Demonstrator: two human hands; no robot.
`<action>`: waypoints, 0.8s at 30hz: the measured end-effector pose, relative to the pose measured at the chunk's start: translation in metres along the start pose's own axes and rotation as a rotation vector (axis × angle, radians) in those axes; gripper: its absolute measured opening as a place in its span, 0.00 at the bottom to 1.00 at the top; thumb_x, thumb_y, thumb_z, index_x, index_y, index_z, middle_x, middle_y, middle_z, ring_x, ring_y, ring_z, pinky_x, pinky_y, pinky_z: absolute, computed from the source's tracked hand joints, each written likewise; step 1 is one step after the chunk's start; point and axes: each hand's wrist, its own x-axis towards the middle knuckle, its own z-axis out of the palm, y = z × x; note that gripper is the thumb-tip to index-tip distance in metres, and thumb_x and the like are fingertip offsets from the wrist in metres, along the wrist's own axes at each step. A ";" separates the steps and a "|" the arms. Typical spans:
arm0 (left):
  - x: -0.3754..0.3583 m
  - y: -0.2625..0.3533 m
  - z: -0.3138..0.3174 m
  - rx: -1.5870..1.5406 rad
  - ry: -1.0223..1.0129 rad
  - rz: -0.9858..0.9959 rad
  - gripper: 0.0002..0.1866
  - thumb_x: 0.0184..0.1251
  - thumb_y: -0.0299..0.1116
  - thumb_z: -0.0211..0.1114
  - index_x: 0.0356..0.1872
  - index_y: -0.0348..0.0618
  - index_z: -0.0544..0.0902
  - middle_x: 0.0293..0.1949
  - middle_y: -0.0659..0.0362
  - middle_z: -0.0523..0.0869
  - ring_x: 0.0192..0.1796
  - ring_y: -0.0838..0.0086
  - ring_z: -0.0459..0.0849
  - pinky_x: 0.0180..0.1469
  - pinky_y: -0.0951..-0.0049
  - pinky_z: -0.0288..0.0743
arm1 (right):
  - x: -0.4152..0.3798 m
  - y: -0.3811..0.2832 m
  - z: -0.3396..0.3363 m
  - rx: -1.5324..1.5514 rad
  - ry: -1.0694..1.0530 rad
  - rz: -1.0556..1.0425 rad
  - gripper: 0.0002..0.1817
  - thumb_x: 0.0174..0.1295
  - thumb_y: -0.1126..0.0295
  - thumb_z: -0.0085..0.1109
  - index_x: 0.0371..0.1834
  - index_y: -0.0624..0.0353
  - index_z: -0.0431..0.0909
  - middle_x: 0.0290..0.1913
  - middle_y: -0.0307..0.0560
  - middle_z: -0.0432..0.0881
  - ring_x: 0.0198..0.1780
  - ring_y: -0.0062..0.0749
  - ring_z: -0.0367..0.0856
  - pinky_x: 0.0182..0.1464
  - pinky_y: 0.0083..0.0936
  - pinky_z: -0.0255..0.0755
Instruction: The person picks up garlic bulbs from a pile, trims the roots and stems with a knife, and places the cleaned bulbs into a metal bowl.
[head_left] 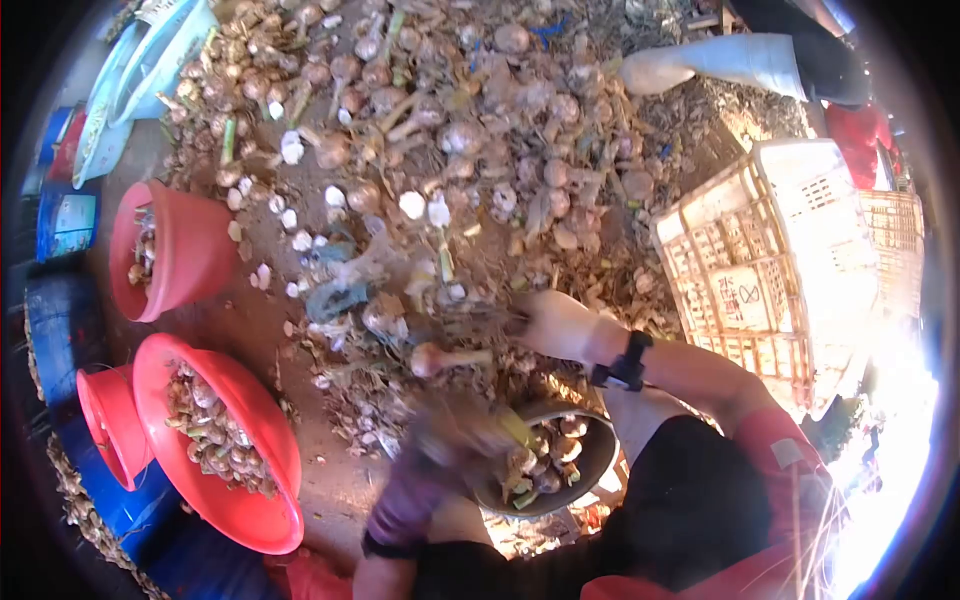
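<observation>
Garlic bulbs lay in bucket and heap; bulb handling judged in hand. Left hand, gloved, blurred beside bucket; grasp could not be told. Right hand, ungloved, at heap; finger closure unclear. Next move likely called for rim clearance. Crate marking: illegible.

crate | dark characters, illegible | round emblem beside them
</observation>
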 end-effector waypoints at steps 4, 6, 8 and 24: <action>-0.008 -0.008 0.009 0.624 -0.494 0.188 0.38 0.49 0.38 0.78 0.62 0.36 0.71 0.51 0.53 0.80 0.53 0.65 0.79 0.58 0.64 0.73 | -0.017 -0.022 -0.025 0.030 0.199 -0.160 0.12 0.58 0.62 0.59 0.34 0.62 0.79 0.26 0.57 0.80 0.29 0.50 0.80 0.34 0.37 0.73; 0.012 -0.004 0.000 0.706 -0.142 -0.115 0.34 0.50 0.38 0.75 0.59 0.37 0.74 0.50 0.50 0.82 0.54 0.61 0.80 0.61 0.59 0.70 | -0.015 -0.040 -0.032 0.111 0.201 -0.151 0.10 0.57 0.65 0.59 0.33 0.62 0.78 0.24 0.57 0.78 0.27 0.49 0.78 0.32 0.37 0.72; 0.037 -0.041 -0.020 1.186 0.291 0.239 0.24 0.49 0.37 0.68 0.50 0.42 0.79 0.46 0.49 0.82 0.54 0.53 0.78 0.53 0.53 0.71 | -0.009 -0.046 -0.037 0.051 0.271 -0.240 0.08 0.56 0.68 0.59 0.32 0.62 0.78 0.23 0.55 0.77 0.25 0.44 0.77 0.32 0.35 0.72; 0.050 -0.023 -0.018 0.348 0.401 0.179 0.10 0.62 0.23 0.61 0.44 0.37 0.81 0.33 0.61 0.84 0.29 0.79 0.80 0.33 0.77 0.76 | 0.023 0.025 -0.001 -0.276 -0.007 -0.036 0.12 0.53 0.65 0.57 0.37 0.58 0.80 0.33 0.60 0.81 0.32 0.55 0.81 0.35 0.45 0.74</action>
